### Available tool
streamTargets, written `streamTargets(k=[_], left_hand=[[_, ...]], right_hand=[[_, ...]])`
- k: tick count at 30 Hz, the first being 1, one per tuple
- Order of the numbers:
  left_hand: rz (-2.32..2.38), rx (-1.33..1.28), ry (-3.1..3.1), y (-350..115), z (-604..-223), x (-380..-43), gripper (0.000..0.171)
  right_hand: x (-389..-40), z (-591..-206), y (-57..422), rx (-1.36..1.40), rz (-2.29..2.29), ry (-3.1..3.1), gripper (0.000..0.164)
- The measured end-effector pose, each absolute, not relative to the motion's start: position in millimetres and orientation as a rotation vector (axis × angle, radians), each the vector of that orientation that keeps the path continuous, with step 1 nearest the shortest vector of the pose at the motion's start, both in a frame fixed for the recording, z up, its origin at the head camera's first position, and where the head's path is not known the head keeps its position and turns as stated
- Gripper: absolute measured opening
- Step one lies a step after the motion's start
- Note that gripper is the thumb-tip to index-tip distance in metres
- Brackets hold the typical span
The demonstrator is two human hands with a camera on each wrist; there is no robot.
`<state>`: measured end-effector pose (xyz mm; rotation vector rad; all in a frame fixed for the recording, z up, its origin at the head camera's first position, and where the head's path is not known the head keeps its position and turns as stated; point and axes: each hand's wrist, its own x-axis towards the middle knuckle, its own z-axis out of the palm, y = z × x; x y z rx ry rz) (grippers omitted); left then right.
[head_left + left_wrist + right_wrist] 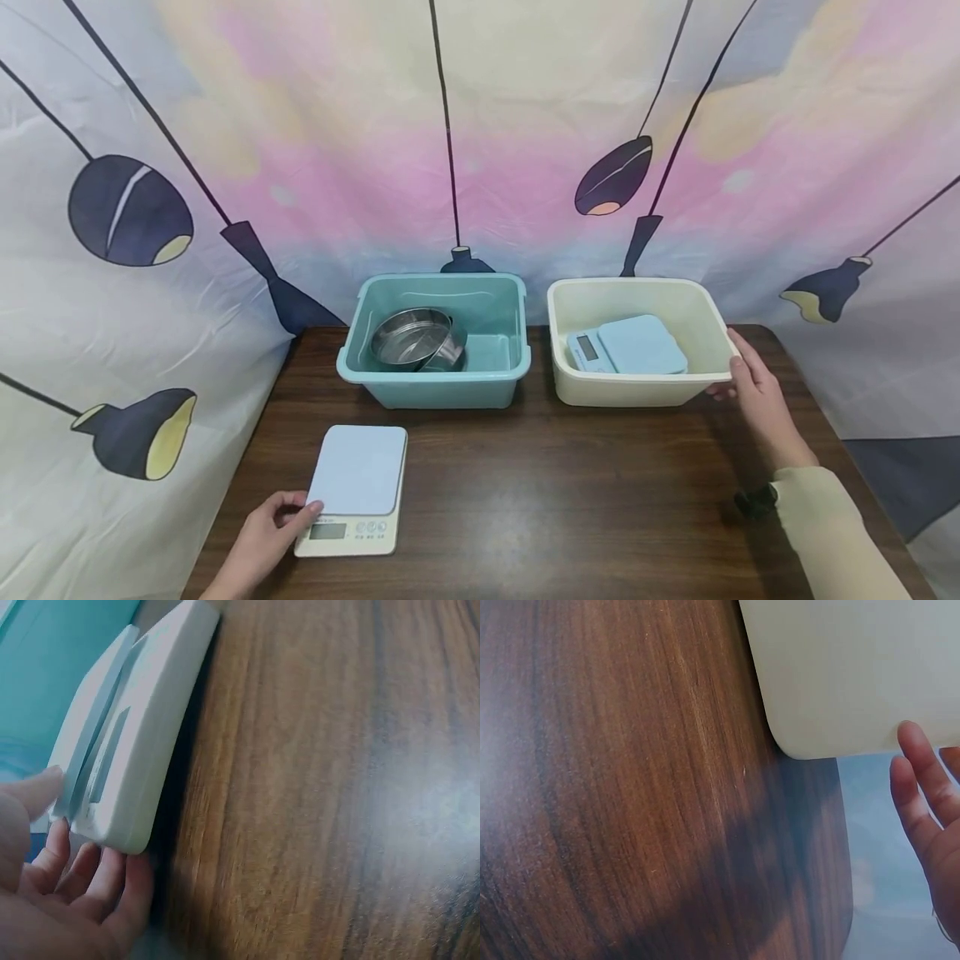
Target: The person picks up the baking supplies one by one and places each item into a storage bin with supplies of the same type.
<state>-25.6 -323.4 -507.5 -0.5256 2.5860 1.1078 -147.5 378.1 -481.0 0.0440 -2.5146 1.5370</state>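
A white kitchen scale lies on the table at the front left, its display and buttons toward the near edge. My left hand pinches its near left corner, thumb on the platform edge; in the left wrist view the fingers curl against its side and underside. A cream basin stands at the back right with a light blue kitchen scale leaning inside. My right hand grips the basin's right rim; in the right wrist view two fingers touch its outer wall.
Left of the cream basin stands a teal basin holding round metal pans, some partly hidden. Both basins are near the back of the brown wooden table. A patterned cloth hangs behind them.
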Motion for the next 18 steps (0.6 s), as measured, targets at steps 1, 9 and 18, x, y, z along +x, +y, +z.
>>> streamTargets(k=[1, 9, 18], left_hand=[[1.131, -0.512, 2.560, -324, -507, -26, 0.072], [1.287, -0.199, 2.381, -337, -505, -23, 0.097], [1.326, -0.181, 2.349, -343, -513, -19, 0.093]], right_hand=[[-148, -481, 378, 0.043, 1.538, -2.515, 0.054], [-147, -484, 379, 0.058, 1.538, -2.505, 0.054], [-148, -482, 378, 0.033, 1.565, -2.501, 0.054]])
